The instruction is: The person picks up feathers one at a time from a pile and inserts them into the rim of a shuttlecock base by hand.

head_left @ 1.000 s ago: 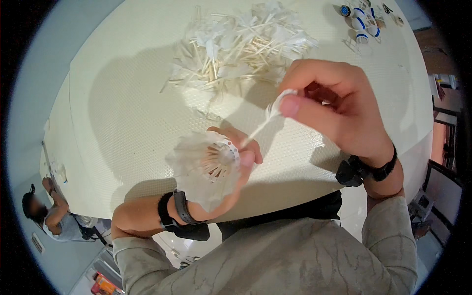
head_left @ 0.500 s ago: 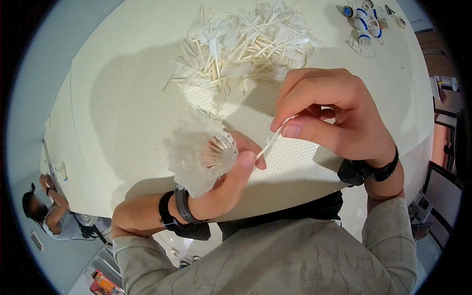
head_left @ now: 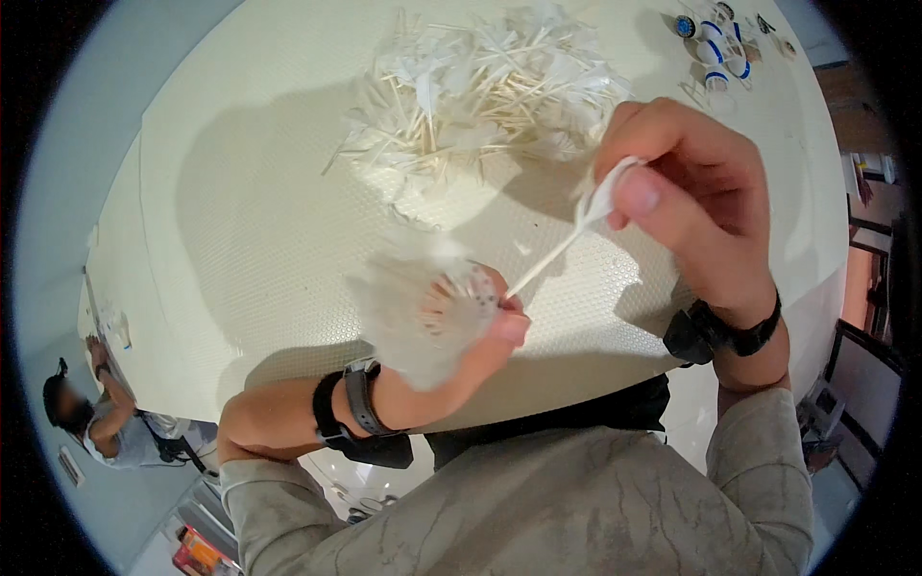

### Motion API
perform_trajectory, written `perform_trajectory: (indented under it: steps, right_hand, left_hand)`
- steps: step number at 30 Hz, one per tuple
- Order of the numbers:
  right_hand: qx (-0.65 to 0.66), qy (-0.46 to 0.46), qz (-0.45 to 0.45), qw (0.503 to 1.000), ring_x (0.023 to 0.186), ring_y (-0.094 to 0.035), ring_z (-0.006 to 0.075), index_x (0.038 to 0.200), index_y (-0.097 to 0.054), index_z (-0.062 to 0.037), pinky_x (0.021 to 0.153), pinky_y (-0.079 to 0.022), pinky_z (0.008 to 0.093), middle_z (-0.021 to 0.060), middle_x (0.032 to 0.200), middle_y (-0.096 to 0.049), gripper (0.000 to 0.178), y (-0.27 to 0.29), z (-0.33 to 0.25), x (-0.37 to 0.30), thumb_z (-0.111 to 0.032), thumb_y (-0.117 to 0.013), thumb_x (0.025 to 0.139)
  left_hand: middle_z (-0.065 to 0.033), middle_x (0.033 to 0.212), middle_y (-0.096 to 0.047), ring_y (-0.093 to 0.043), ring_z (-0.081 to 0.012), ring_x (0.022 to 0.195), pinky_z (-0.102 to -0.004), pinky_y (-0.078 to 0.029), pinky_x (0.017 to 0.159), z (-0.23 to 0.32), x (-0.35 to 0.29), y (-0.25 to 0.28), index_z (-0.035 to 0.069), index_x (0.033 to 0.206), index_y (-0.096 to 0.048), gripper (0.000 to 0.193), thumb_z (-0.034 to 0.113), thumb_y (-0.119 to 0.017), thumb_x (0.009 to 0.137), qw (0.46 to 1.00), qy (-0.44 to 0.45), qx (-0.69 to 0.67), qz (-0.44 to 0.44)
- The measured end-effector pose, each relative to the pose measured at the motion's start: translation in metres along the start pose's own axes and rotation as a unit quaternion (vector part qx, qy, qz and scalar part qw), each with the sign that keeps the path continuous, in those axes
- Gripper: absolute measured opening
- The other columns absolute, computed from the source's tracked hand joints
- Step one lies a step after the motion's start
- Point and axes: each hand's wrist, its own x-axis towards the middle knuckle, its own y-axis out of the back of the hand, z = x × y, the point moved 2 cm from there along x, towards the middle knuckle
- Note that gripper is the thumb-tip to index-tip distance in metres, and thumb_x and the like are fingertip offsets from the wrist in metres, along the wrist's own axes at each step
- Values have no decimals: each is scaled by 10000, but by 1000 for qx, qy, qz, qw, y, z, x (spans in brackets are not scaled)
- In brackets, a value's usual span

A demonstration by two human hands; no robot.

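Note:
My left hand [head_left: 473,359] is closed on a cone of white feathers, a shuttlecock [head_left: 411,312], with its wide feathered end turned left. Its narrow end shows a ring of small holes. The feathers are smeared by motion. Between the thumb and fingers of my right hand [head_left: 706,197], I pinch the vane end of a single white feather [head_left: 551,255]. The bare quill slants down to the left, its tip at my left thumb and fingers beside the holed end. I cannot tell whether the tip sits in a hole.
A heap of loose white feathers [head_left: 495,96] lies on the pale textured table [head_left: 240,211] beyond my hands. Several small white and blue round pieces [head_left: 711,50] rest at the far right. At the left edge of the table sits another person [head_left: 110,418].
My right hand has moved up and to the right, and more of the feather's vane shows. My left hand has shifted slightly right with the shuttlecock, which has turned a little.

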Motion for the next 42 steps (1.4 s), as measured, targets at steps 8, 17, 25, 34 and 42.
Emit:
perform_trajectory:
  steps: [8, 17, 25, 34, 42]
  right_hand:
    - [-139, 90, 5, 986, 680, -492, 137, 821, -612, 9, 588, -354, 264, 73, 756, -590, 129, 3, -8, -3, -116, -643, 827]
    - [-188, 151, -8, 970, 610, -494, 149, 811, -623, 15, 533, -341, 276, 90, 718, -599, 124, 4, -16, -4, -106, -649, 813]
    - [-118, 212, -74, 967, 605, -548, 160, 847, -702, -17, 520, -396, 275, 104, 779, -634, 86, 5, -7, 0, -92, -672, 815]
    - [-156, 184, -120, 963, 612, -579, 147, 943, -766, -40, 526, -427, 243, 112, 852, -637, 179, 4, 3, 8, -17, -704, 777]
    - [-148, 246, -115, 951, 625, -562, 126, 949, -766, -50, 534, -404, 236, 81, 873, -638, 203, 5, 3, 11, -42, -768, 747]
  left_hand:
    - [-60, 906, -687, -677, -144, 790, -274, -545, 731, -12, -8, 1, 27, 1073, -648, 323, 89, -802, 796, 997, -45, -4, 57]
    - [-87, 903, -700, -701, -178, 739, -295, -560, 690, 2, -3, 1, 14, 1054, -636, 344, 198, -788, 805, 987, -61, 146, 39]
    - [-159, 736, -665, -469, -121, 463, -247, -330, 398, -2, 1, -7, 2, 988, -566, 533, 534, -527, 997, 979, -52, -191, 47]
    - [-198, 722, -670, -509, -133, 475, -251, -361, 404, -5, 0, -5, 22, 1068, -473, 407, 423, -526, 1028, 985, -12, -173, 11]
    - [-180, 727, -664, -491, -116, 475, -230, -370, 412, -3, -2, -1, 45, 1041, -455, 316, 357, -506, 1045, 986, -11, -168, 11]
